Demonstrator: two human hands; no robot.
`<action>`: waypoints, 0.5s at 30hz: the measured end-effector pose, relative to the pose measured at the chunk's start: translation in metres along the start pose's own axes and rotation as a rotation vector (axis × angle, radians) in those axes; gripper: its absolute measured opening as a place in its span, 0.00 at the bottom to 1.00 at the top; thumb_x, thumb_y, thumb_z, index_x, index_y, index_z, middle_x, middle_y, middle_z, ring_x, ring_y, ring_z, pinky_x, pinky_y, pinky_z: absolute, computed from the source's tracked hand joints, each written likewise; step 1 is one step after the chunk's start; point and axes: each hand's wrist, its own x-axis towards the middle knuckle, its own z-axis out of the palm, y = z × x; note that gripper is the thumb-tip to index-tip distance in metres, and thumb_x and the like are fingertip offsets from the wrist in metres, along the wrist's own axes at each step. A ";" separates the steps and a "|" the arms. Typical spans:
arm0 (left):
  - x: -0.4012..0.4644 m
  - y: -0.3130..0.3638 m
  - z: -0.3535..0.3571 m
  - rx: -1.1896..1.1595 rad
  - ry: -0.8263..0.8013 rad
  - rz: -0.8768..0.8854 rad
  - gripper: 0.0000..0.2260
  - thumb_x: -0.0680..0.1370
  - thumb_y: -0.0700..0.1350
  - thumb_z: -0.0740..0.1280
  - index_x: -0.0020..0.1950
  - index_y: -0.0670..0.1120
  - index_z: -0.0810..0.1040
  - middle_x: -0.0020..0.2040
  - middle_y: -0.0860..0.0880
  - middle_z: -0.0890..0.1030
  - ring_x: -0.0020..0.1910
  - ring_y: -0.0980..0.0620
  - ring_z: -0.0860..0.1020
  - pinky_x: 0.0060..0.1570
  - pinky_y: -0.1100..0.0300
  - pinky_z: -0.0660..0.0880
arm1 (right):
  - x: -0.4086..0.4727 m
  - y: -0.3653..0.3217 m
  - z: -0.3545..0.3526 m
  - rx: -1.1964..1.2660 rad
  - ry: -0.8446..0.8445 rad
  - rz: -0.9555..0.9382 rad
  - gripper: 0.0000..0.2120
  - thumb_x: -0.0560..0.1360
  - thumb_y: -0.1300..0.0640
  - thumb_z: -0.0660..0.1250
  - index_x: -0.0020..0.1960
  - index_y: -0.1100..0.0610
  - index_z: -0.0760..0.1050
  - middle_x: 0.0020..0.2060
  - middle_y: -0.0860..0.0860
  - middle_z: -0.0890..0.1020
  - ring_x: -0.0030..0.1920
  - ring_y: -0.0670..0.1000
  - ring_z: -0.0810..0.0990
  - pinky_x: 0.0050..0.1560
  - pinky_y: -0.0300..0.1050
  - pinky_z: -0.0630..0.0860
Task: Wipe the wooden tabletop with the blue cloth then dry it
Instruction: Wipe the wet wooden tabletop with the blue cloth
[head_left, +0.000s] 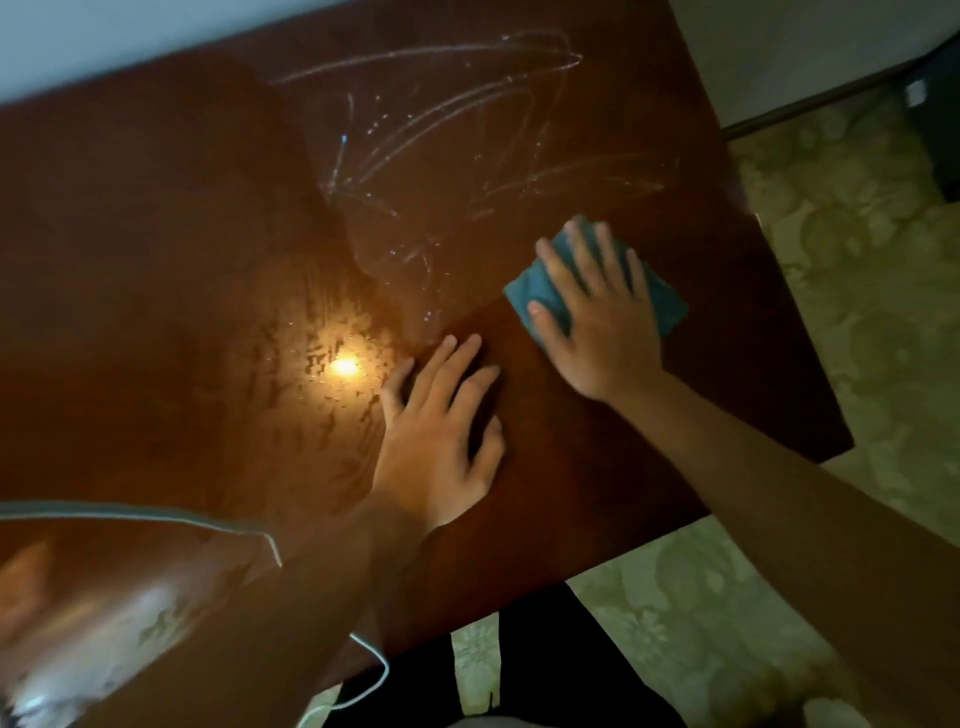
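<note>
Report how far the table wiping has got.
Done: wet streaks cover the far right part of the wooden tabletop, so that area looks wiped. In hand: the right hand presses the blue cloth flat near the right edge, while the left hand rests flat on the wood. Left: the far left looks unstreaked, and drying has not begun.

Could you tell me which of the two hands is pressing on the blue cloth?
The right hand is: it lies flat, fingers spread, on the blue cloth near the tabletop's right edge. The left hand rests on bare wood, touching no cloth.
</note>
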 end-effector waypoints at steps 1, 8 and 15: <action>0.000 -0.012 -0.010 0.027 0.018 -0.019 0.22 0.79 0.52 0.60 0.71 0.47 0.74 0.77 0.46 0.67 0.79 0.48 0.60 0.76 0.41 0.51 | 0.010 0.006 -0.002 -0.009 0.005 0.027 0.31 0.84 0.37 0.46 0.83 0.49 0.55 0.83 0.56 0.56 0.83 0.61 0.51 0.80 0.64 0.50; 0.027 -0.115 -0.062 0.234 -0.022 -0.268 0.27 0.81 0.57 0.54 0.78 0.48 0.63 0.82 0.46 0.56 0.81 0.46 0.48 0.76 0.38 0.44 | 0.017 -0.066 -0.003 0.011 0.006 0.054 0.35 0.82 0.35 0.44 0.83 0.52 0.54 0.83 0.56 0.55 0.82 0.62 0.51 0.80 0.66 0.49; 0.036 -0.140 -0.059 0.347 -0.034 -0.308 0.28 0.83 0.59 0.48 0.80 0.48 0.58 0.82 0.46 0.54 0.82 0.45 0.47 0.76 0.38 0.45 | -0.020 -0.110 0.013 -0.001 -0.062 -0.371 0.32 0.83 0.36 0.49 0.82 0.49 0.56 0.83 0.53 0.57 0.83 0.58 0.51 0.81 0.63 0.49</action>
